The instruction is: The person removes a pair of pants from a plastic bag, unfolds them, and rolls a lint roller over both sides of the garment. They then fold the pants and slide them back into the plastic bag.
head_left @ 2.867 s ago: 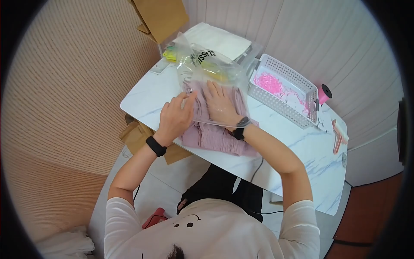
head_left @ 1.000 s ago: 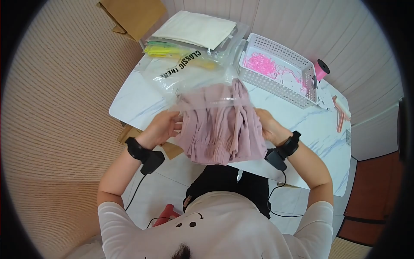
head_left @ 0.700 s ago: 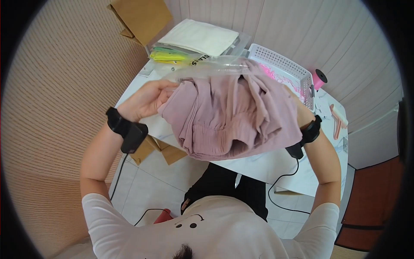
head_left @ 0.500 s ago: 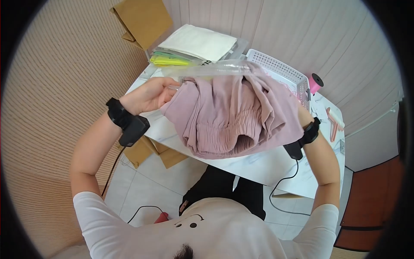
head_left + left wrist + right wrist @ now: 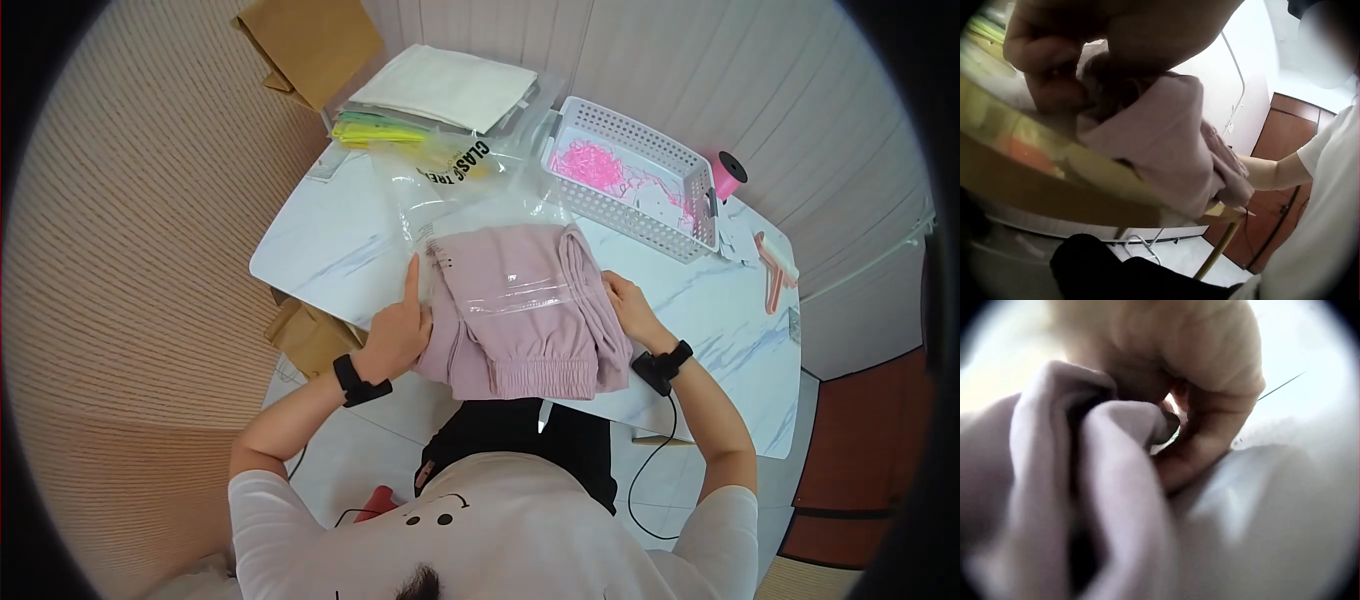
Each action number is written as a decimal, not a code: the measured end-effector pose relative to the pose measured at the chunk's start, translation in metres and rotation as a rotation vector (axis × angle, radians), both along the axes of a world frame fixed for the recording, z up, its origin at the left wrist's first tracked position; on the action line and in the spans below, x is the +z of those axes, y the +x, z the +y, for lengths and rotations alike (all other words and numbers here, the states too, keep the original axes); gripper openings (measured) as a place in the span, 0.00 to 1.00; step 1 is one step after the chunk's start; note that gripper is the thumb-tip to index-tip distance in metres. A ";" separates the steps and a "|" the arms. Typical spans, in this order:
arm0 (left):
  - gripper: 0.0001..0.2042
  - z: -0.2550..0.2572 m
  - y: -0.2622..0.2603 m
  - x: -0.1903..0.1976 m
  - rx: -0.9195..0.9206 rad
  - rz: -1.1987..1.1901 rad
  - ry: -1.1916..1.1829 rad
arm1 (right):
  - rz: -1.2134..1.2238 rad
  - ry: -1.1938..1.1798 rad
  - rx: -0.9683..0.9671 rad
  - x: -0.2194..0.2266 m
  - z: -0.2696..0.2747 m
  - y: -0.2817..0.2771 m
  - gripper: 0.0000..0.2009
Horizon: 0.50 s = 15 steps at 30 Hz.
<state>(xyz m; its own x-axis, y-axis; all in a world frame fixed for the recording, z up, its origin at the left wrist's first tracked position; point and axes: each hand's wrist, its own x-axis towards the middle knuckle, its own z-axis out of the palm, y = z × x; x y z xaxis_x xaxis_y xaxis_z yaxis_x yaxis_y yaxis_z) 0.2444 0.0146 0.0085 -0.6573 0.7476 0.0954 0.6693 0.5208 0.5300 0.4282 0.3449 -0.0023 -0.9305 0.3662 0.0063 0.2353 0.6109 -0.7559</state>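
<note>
Folded pink elastic-waist pants [image 5: 535, 335] lie at the table's front edge, waistband toward the person. A clear plastic bag [image 5: 415, 200] with black lettering covers their far part; its mouth crosses them, leaving the waistband outside. At the left side, my left hand [image 5: 394, 335] holds the pants' edge with thumb and curled fingers, index finger straight along the bag. In the left wrist view, pink cloth bunches by the curled fingers [image 5: 1054, 94]. My right hand [image 5: 630, 308] pinches the right edge, where the right wrist view shows bent fingers [image 5: 1200, 440] against the folds.
Behind the bag are a white cloth stack [image 5: 450, 85] and yellow packets [image 5: 375, 133]. A white perforated basket [image 5: 640, 220] holds pink shreds, with a pink ribbon spool [image 5: 728, 175] beside it. A lint roller [image 5: 772, 280] lies at the right. A cable [image 5: 640, 490] hangs from the right wrist.
The pants were first pressed flat inside the bag, then lifted and tilted up between both hands. Now they are lowered flat onto the table, and the left index finger has straightened.
</note>
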 end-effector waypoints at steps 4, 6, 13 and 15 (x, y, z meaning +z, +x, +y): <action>0.36 -0.007 0.015 -0.009 -0.054 -0.129 0.213 | 0.019 -0.465 -0.129 -0.009 -0.016 0.006 0.18; 0.36 -0.012 0.024 -0.007 -0.043 -0.355 0.248 | -0.097 -1.076 -0.290 0.024 -0.045 0.007 0.17; 0.31 -0.034 0.070 0.001 0.303 -1.071 0.751 | -0.116 -1.275 -0.224 0.030 -0.093 0.016 0.14; 0.29 -0.064 0.082 0.019 0.418 -1.120 0.713 | -0.122 -1.340 -0.213 0.040 -0.120 0.016 0.14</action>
